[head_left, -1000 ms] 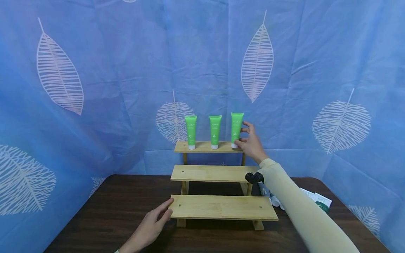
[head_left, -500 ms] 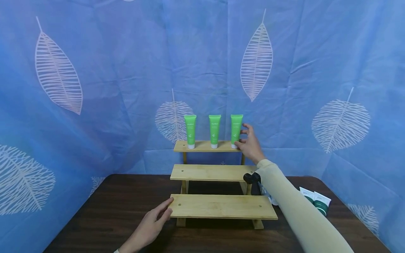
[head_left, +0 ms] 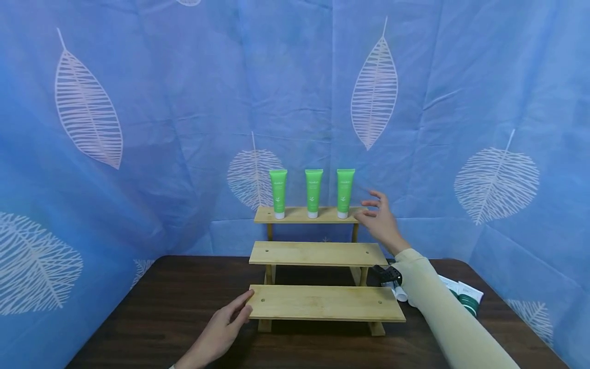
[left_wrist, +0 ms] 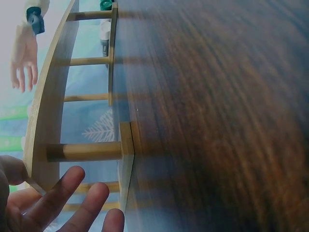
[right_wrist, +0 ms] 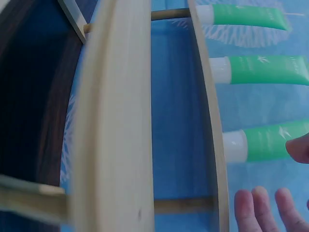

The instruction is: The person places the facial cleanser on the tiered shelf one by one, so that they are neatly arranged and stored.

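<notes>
Three green squeeze tubes stand upright on their white caps on the top shelf of a three-tier wooden display rack (head_left: 318, 302): a left tube (head_left: 278, 190), a middle tube (head_left: 313, 189) and a right tube (head_left: 344, 189). Just right of the right tube, my right hand (head_left: 380, 220) is apart from it, fingers loosely spread, holding nothing. In the right wrist view its thumb (right_wrist: 299, 149) overlaps the right tube. My left hand (head_left: 218, 328) holds the left end of the bottom shelf; in the left wrist view, thumb and fingers (left_wrist: 72, 181) lie on either side of the board's corner.
White-and-green tubes (head_left: 467, 297) lie on the dark wooden table (head_left: 184, 292) at the right. Another tube's white cap (head_left: 400, 293) shows beside the rack, partly hidden by the right sleeve. A blue leaf-print cloth (head_left: 295, 102) hangs behind.
My right hand has set the right tube upright on the top shelf, let go of it and drawn back to the right. The left hand has stayed at the bottom shelf's end.
</notes>
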The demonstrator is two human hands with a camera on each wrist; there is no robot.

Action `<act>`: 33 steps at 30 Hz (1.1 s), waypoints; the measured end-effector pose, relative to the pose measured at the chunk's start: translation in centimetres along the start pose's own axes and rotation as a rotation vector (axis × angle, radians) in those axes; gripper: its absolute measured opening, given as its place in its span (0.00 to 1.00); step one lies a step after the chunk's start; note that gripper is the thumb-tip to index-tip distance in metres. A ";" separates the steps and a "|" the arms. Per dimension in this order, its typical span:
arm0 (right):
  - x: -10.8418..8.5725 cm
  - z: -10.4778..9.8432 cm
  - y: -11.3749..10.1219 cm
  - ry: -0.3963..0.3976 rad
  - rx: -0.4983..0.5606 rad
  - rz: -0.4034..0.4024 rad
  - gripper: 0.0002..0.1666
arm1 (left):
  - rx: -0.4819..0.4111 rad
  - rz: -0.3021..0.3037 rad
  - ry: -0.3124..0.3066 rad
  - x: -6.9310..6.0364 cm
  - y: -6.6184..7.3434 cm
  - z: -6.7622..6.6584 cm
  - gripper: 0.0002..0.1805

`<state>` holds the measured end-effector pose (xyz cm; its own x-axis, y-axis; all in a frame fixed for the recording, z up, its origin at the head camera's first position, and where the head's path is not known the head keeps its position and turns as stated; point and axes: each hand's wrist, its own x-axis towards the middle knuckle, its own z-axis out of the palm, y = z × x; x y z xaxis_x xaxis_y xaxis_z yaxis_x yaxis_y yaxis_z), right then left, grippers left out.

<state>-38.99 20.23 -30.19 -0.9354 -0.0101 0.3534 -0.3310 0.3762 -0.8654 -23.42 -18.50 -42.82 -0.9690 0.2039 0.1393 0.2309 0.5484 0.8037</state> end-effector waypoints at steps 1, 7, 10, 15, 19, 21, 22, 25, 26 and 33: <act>-0.4 -0.4 0.1 0.003 -0.001 0.005 0.50 | 0.004 -0.002 -0.002 0.0 0.0 0.0 0.34; -3.5 -3.0 0.9 0.028 -0.052 0.006 0.50 | -0.002 -0.007 -0.007 0.1 -0.2 0.0 0.35; -5.3 -4.2 1.4 0.051 -0.078 0.025 0.51 | -0.009 -0.014 -0.008 0.1 -0.4 -0.1 0.35; -7.8 -6.3 2.9 0.088 -0.135 0.051 0.50 | -0.012 -0.022 -0.005 0.1 -0.4 -0.3 0.34; -9.5 -8.3 4.9 0.099 -0.197 0.053 0.47 | -0.005 -0.018 -0.004 0.0 -0.4 -0.3 0.34; -10.3 -9.4 5.9 0.098 -0.219 0.047 0.45 | -0.010 -0.020 -0.006 0.0 -0.4 -0.4 0.34; -10.7 -10.1 6.5 0.097 -0.222 0.041 0.45 | -0.012 -0.021 -0.006 0.0 -0.4 -0.4 0.34; -11.5 -11.8 7.9 0.094 -0.198 0.031 0.42 | -0.021 -0.028 -0.005 -0.1 -0.4 -0.6 0.35; -11.7 -12.4 8.3 0.086 -0.188 0.033 0.41 | -0.023 -0.032 -0.003 -0.2 -0.5 -0.6 0.35; -12.3 -15.9 10.1 -0.044 -0.103 0.156 0.30 | -0.020 -0.044 0.013 -0.5 -0.8 -0.9 0.34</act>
<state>-28.87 38.90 -37.64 -0.9796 0.0162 0.2003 -0.1695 0.4689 -0.8668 -23.18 -19.75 -43.03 -0.9793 0.1694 0.1110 0.1865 0.5399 0.8208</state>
